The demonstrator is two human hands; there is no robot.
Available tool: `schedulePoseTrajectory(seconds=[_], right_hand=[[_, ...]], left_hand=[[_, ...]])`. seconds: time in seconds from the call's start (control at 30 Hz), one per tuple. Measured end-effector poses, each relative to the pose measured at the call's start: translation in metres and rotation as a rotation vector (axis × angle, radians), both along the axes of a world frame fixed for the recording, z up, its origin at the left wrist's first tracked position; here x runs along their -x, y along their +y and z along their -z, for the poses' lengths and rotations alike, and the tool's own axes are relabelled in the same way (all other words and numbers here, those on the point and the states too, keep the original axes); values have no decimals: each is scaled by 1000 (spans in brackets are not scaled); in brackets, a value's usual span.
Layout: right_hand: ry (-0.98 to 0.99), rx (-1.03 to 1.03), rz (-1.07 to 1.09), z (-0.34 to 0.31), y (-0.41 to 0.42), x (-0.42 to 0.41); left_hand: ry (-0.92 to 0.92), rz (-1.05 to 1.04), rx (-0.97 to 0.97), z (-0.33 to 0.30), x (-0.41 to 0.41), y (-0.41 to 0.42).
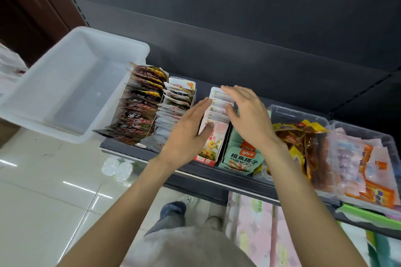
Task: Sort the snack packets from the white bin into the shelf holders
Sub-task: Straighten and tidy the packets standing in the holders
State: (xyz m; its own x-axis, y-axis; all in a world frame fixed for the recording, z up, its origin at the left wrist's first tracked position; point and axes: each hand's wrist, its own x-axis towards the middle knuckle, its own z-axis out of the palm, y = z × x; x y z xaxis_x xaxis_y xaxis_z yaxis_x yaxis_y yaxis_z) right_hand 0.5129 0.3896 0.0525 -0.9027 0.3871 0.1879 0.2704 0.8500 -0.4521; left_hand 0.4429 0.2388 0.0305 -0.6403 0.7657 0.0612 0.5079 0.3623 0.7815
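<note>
1. Left hand [186, 132]: fingers straight and together, flat against the left side of the row of pale pink-and-white packets [218, 110], thumb resting on the front packet; nothing gripped, only pressed.
2. Right hand [247, 115]: fingers spread and lightly arched over the right side and rear of the same row, thumb dipping toward the packet tops; a loose, open grip, apparently steadying rather than pinching.
3. Packets standing upright, one behind another, in the red-and-white cardboard holder [208, 154] on the shelf [217, 171]; both palms bracketing them, probably to square up the row and keep it from fanning out.
4. Just left: a holder of white sachets [175, 104], then a holder of dark red packets [138, 106], both full and leaning forward.
5. Just right: a teal carton [240, 158], then clear tubs of orange-brown snacks [303, 138] and pink packets [364, 158].
6. White bin [71, 84] at the shelf's left end, overhanging the floor, no packets visible inside; sorting likely close to finished.
</note>
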Motion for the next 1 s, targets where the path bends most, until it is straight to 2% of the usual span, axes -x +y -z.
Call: schedulePoseTrajectory(seconds=[0.1,0.17,0.37,0.53,0.73,0.9,1.0], right_hand=[[17,52,-109,-4,-18,13],[-5,56,-157,-2,-28,29],[-236,-41,-187,16,-45,83],[-204,-72,-23,13,-36,98],[-201,-472,54,24,-63,105],[-376,-315,6,30,-72,102],[-338,-311,25,25,-70,106]], left_hand=[[321,-126,-52,-17,12,-47],[436,-165,-31,-19,36,-70],[697,73,154,1,117,-86],[771,294,168,10,152,-64],[832,416,69,17,160,-51],[847,427,15,27,168,-52],[837,422,-65,31,178,-48]])
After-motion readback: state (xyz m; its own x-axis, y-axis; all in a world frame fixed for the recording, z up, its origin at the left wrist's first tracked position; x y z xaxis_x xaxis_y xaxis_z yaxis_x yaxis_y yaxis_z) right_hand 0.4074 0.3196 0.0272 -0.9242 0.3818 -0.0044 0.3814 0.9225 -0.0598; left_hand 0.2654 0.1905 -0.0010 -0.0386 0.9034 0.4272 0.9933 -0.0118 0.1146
